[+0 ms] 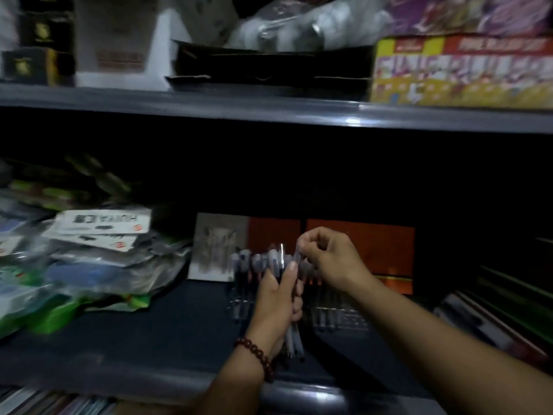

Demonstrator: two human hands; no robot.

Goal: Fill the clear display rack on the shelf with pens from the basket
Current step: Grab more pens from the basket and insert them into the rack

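On the dim, crowded shelf (149,339) the clear display rack (338,317) stands just behind both hands, part-filled, and a careless push could tip it. The left grip (276,301) is curled round a loose bundle of pens (294,342) held upright before the rack; if it slackens, pens may slide out below. The right grip (329,256) pinches a single pen (297,253) by its top end, a slight hold that could let it twist or miss its place in this poor light; the basket is out of view.
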